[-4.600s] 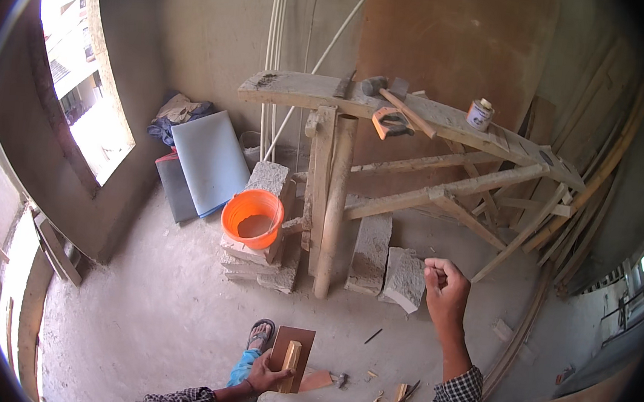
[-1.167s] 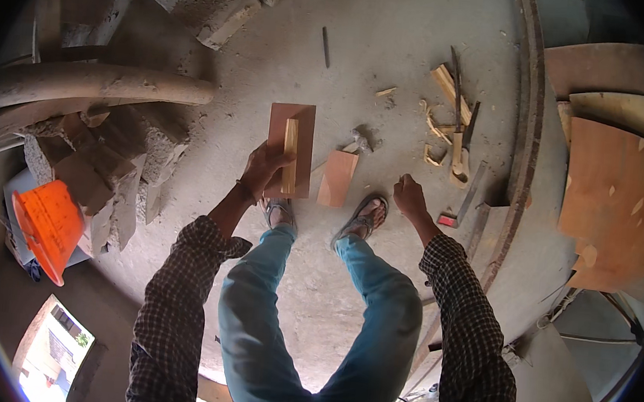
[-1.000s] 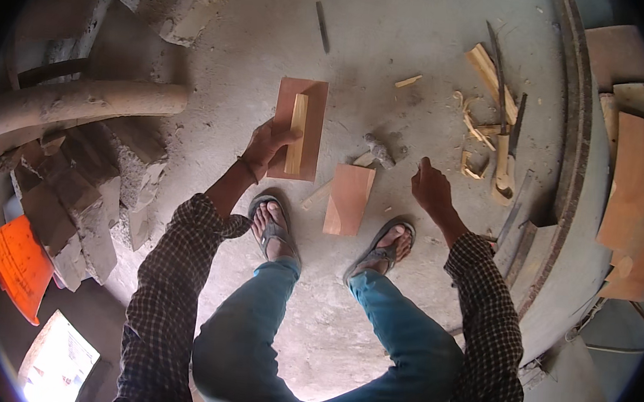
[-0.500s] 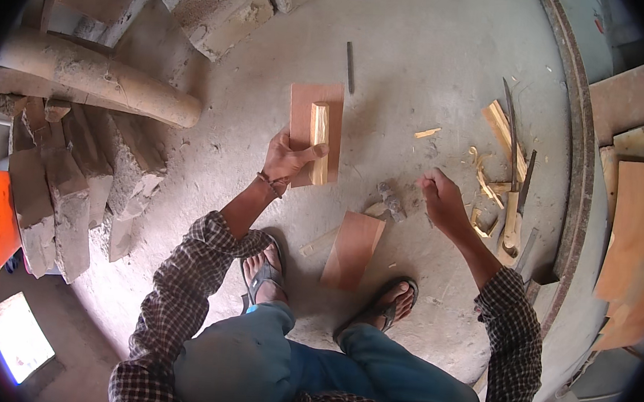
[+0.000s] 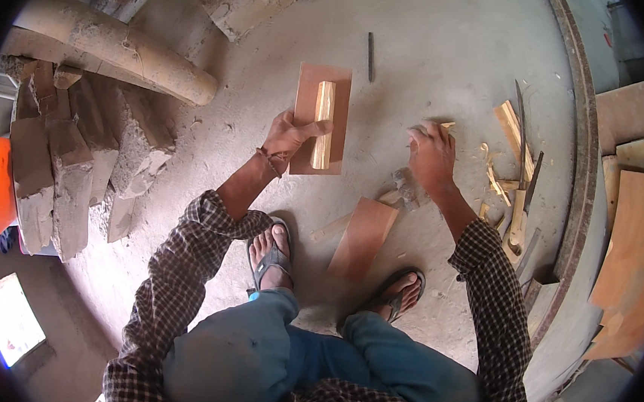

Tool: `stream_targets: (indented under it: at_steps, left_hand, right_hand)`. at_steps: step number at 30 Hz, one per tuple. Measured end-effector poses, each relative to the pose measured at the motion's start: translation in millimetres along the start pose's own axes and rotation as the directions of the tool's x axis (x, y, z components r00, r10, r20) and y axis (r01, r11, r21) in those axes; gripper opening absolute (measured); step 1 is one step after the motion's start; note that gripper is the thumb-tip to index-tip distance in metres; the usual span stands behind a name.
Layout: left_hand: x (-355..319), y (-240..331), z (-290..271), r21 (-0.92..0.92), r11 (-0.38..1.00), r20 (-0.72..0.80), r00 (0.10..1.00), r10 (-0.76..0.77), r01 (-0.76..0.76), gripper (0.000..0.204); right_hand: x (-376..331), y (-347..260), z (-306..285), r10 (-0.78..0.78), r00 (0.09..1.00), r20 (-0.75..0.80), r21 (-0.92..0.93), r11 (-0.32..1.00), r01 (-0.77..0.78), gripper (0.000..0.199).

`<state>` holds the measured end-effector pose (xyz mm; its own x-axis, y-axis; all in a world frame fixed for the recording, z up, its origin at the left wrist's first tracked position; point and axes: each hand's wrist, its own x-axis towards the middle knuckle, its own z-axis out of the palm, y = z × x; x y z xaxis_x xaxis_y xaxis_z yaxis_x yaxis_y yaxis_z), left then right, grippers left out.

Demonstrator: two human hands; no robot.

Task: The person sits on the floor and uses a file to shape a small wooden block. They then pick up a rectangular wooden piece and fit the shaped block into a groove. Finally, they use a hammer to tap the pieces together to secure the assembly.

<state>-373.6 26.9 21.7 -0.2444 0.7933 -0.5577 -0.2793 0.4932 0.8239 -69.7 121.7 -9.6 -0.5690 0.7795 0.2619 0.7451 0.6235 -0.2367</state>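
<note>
My left hand grips a thin reddish-brown wooden board by its left edge. Under my thumb, a pale wooden strip lies lengthwise along the board's face. My right hand hovers over the floor to the right, its fingers curled together; whatever may be in them is too small to make out. Just past its fingertips shows a small wood chip. A grey lump lies below that hand, and a second reddish board rests on the floor between my feet.
A dark metal bar lies on the floor ahead. To the right are a split wood piece, shavings and a wooden-handled blade, beside a long raised edge. Concrete blocks and a thick pole are at the left.
My right hand has moved up and slightly left, over the wood chip, and its fingers have turned. The left hand still holds board and strip, now slightly higher. The view has shifted a little.
</note>
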Motion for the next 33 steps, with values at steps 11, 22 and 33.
stream_targets:
  at_steps: [11,22,33]
  left_hand:
    - [-10,-17,25,-0.251,0.964,0.113,0.991,-0.066,0.093,0.067]
    - [-31,-3,59,-0.021,0.996,-0.011,0.996,0.091,-0.092,0.063]
    - [4,-28,-5,0.898,-0.136,0.365,0.534,0.763,-0.419,0.034]
  right_hand:
    - [12,-105,-52,0.087,0.905,0.417,0.618,0.702,-0.353,0.020]
    - [4,-118,-25,0.177,0.926,0.335,0.659,0.658,-0.364,0.034]
    - [-8,-63,2,0.365,0.885,0.289,0.659,0.595,-0.460,0.009]
